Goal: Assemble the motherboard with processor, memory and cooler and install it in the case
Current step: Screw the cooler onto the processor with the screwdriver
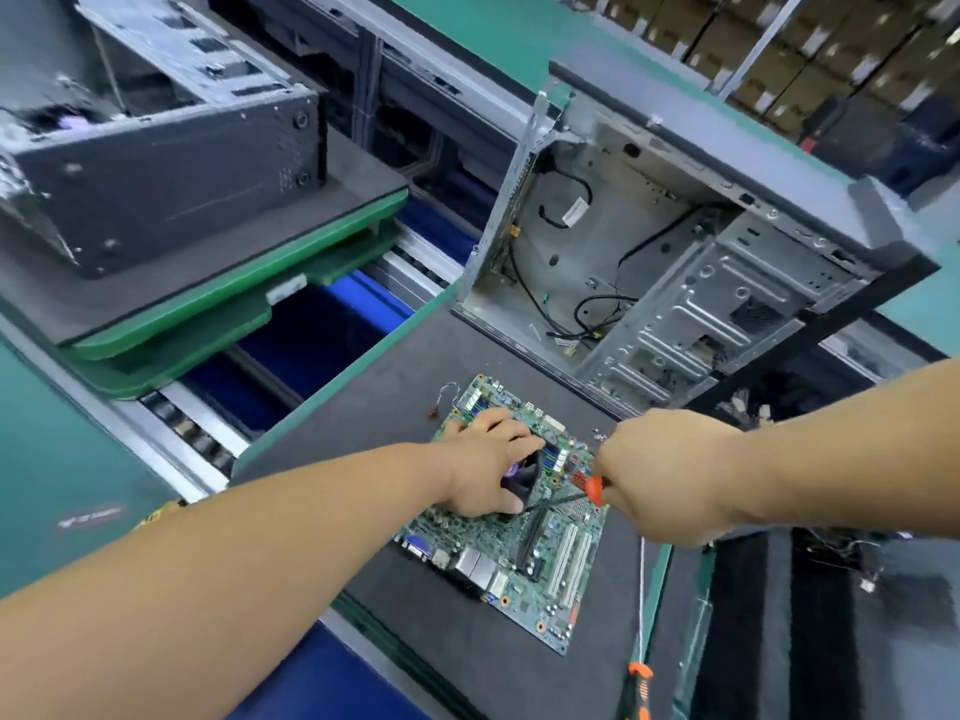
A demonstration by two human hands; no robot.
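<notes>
A green motherboard [540, 558] lies flat on the dark mat [415, 641] in front of me. On its upper half sits a black cooler fan [524, 472], mostly hidden under my left hand [485, 465], whose fingers curl over it. My right hand [665, 475] grips a screwdriver with an orange-and-black handle [595, 490]; its dark shaft slants down-left to the cooler's near corner. The open grey case [649, 272] lies on its side behind the board, loose black cables inside.
A second case [156, 163] rests on a green pallet at the upper left. A conveyor gap with blue bins [311, 324] runs between the pallets. Another orange-handled tool [640, 683] hangs on a cord at the mat's near right edge. Small screws [600, 434] lie by the board.
</notes>
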